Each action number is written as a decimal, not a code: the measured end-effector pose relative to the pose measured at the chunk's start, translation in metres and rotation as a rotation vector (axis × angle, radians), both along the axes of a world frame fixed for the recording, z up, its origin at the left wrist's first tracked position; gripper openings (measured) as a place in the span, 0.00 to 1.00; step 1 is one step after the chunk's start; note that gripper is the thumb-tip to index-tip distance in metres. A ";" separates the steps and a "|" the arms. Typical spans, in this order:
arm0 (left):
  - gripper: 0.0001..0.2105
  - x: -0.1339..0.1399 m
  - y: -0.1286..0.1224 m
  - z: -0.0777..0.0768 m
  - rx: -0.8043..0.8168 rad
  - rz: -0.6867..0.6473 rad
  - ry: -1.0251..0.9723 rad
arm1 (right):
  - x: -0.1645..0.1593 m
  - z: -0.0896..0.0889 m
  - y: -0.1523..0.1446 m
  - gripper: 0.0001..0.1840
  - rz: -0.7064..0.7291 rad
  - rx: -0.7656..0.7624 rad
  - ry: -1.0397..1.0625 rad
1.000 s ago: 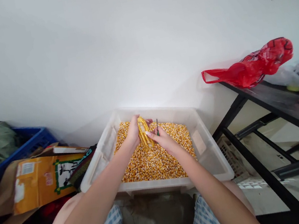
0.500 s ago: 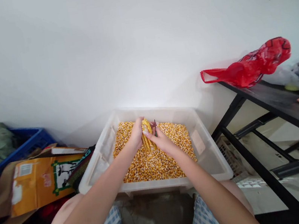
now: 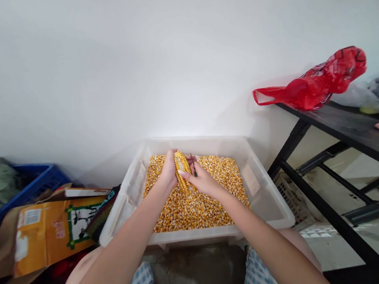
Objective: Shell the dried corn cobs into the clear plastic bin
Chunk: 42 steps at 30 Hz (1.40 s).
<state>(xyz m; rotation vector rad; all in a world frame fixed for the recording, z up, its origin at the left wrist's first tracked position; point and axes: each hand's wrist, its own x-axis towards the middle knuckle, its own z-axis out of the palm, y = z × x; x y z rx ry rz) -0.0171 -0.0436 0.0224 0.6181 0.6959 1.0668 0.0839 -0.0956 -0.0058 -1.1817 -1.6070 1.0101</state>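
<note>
Over the bin, my left hand is wrapped round the left side of a yellow corn cob, held roughly upright. A pale stripped patch shows on the cob's near face, with rows of kernels on both sides. My right hand is closed at the cob's right side, its thumb against the kernels. From its fingers sticks up a thin dark tool, whose exact kind I cannot make out. Below both hands, loose corn kernels cover the floor of a translucent plastic bin.
The bin rests by my knees, close to a white wall. On the right, a black table carries a red plastic bag. At left lie a torn orange cardboard box and a blue crate.
Both hands and the cob have shifted slightly left. The cob has turned, and more of its pale stripped patch faces me. The dark tool has moved left with my right hand.
</note>
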 end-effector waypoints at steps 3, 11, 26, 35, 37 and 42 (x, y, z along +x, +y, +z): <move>0.15 0.000 -0.001 0.001 -0.005 0.016 0.016 | 0.002 0.001 0.000 0.27 0.022 0.015 -0.014; 0.15 -0.002 0.003 0.000 0.002 0.052 -0.009 | 0.006 0.000 -0.001 0.28 0.029 -0.045 -0.054; 0.16 -0.012 0.012 -0.006 -0.069 -0.029 -0.040 | 0.010 0.004 -0.001 0.31 0.140 -0.004 -0.113; 0.18 -0.011 0.013 -0.009 0.000 -0.052 0.034 | 0.013 0.007 -0.003 0.24 0.148 -0.094 -0.085; 0.18 -0.007 0.012 -0.010 0.050 0.000 0.088 | 0.009 0.009 -0.004 0.22 0.099 -0.146 0.058; 0.15 0.000 0.008 -0.013 0.354 0.178 0.376 | 0.000 0.010 -0.002 0.19 -0.018 -0.315 0.338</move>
